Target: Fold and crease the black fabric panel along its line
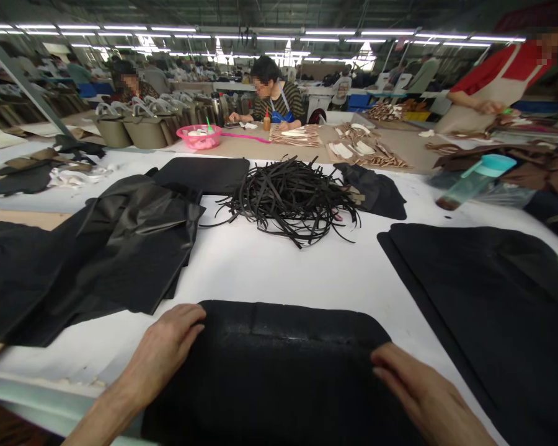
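A black sheet with rounded corners [283, 378], leather-like, lies in front of me at the near edge of the white table. Its far edge carries a shinier strip with small creases. My left hand [167, 341] pinches the sheet near its far left corner, thumb and fingers closed on the edge. On the opposite side my right hand [413, 384] grips the sheet's right edge just below the corner. The fingertips under the sheet are hidden. Beyond it sits a tangled heap of thin black strips [297, 198].
Black sheets lie piled at left [134, 248] and stacked at right [488, 297]. A teal-lidded bottle [477, 179] lies tilted at the back right. A pink basket [199, 137] stands on the farther table, where a person in a striped top [283, 102] works.
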